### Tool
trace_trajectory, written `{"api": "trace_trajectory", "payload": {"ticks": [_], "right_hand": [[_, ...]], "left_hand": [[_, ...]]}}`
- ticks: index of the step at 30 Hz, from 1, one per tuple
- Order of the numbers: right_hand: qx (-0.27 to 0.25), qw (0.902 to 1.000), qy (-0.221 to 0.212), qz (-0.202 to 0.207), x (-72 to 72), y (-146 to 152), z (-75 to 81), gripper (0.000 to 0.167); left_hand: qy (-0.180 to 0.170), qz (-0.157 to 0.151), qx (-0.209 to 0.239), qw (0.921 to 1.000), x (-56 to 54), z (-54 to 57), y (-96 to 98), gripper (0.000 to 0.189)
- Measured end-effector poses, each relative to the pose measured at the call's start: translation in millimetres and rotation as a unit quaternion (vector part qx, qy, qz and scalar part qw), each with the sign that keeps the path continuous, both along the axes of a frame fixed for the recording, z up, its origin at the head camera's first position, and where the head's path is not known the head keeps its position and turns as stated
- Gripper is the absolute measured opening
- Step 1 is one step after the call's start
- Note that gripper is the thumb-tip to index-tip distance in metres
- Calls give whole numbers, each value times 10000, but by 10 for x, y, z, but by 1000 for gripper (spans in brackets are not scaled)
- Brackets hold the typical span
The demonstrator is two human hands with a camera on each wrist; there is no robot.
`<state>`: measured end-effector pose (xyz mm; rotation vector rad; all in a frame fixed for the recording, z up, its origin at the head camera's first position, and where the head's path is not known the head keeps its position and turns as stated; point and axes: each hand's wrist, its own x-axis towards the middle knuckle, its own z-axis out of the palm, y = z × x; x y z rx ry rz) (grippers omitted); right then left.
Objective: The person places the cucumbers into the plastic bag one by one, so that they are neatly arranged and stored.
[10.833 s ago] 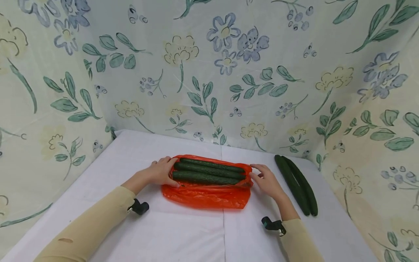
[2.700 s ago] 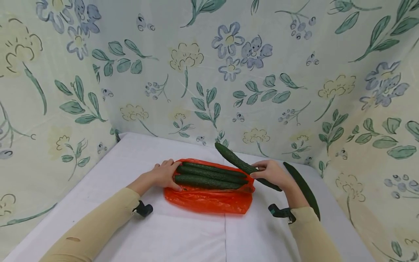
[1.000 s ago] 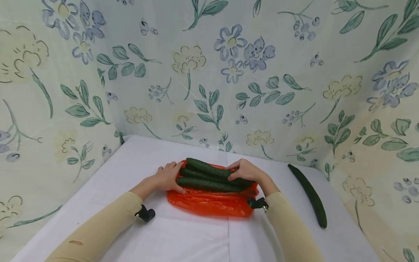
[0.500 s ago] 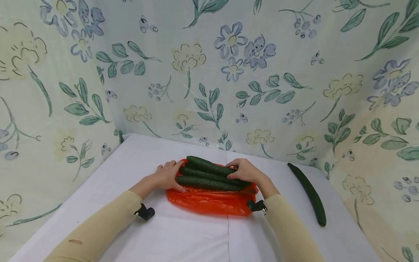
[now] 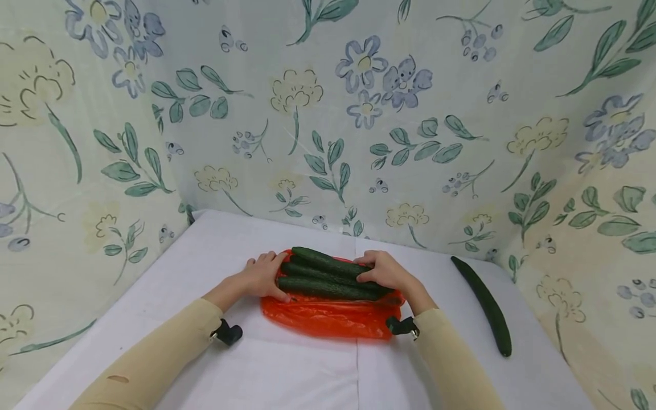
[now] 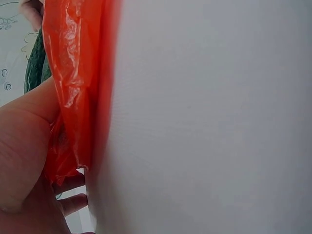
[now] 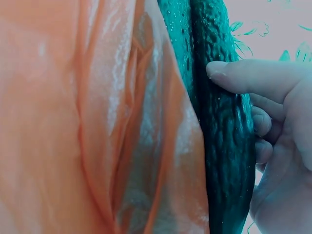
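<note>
A red plastic bag [image 5: 328, 322] lies mid-table in the head view, its opening folded back around several dark green cucumbers [image 5: 323, 288]. My left hand [image 5: 258, 278] holds the bag's left end, thumb at the front and fingers at the far side. In the left wrist view, the bag [image 6: 75, 73] shows against the thumb. On top of the row, toward the back, rests another cucumber [image 5: 323, 261]. My right hand [image 5: 386, 270] grips it near its right end. The right wrist view has the thumb pressed on this bumpy cucumber [image 7: 226, 126], with fingers behind.
One more cucumber [image 5: 484, 307] lies alone on the right side of the white-covered table [image 5: 292, 376]. Floral cloth [image 5: 328, 114] hangs behind the table and along both sides. Each wrist carries a small black camera, such as the left one [image 5: 228, 332].
Two cucumbers lay at the right earlier. My right hand took one and carried it left onto the others in the bag. The left hand stayed on the bag; the last second shows little motion.
</note>
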<state>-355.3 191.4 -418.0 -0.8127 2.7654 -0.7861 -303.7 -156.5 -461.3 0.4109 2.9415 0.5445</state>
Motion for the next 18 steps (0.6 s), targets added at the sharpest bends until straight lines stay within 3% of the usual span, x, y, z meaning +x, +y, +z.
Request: {"api": "trace_trajectory", "payload": {"ticks": [8,18], "right_hand": [[-179,9997,-164,29,10,33,-5,36],[37,9997,78,211,-10,30,-5,37]], "left_hand": [[7,-19,-17,10000,-18,-11,5,120],[-77,-62,167,9998,-89,-23,-43,121]]}}
